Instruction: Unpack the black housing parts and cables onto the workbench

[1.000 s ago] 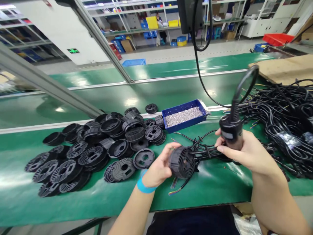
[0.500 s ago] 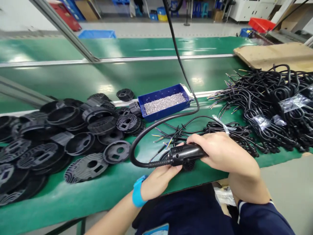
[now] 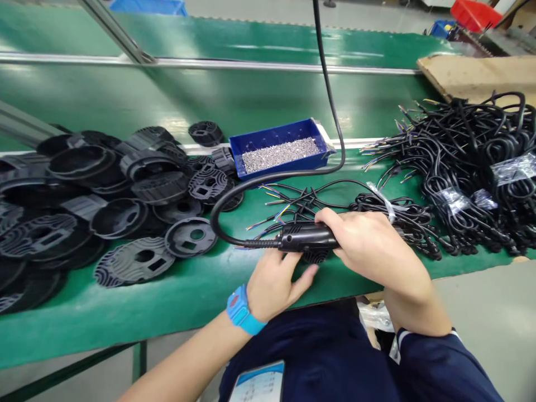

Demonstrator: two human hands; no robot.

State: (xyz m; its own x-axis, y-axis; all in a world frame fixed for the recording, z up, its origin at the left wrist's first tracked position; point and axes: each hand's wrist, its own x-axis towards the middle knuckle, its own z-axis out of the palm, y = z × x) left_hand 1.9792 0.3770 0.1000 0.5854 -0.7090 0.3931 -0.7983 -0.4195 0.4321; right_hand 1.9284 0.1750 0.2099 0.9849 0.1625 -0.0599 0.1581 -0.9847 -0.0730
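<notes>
My right hand is closed around a black electric screwdriver, held almost level, with its cord end pointing left. Just below the tool, my left hand curves around the side of a black round housing with a ridged wavy face. Its thumb lies along the near edge; the other fingertips are hidden behind the screwdriver, as is most of the housing. Beyond the hands lie black cables with bare coloured wire ends. The screwdriver's bit is out of sight.
Many black round housings are heaped on the left of the green table. A blue bin of small metal pieces stands behind the hands. Bundled cables pile up at right, before a cardboard sheet. The screwdriver's cord hangs from above.
The view has tilted down, so the table sits higher in the picture. My left thumb has shifted and stands farther from the screwdriver. My right hand keeps hold of the screwdriver.
</notes>
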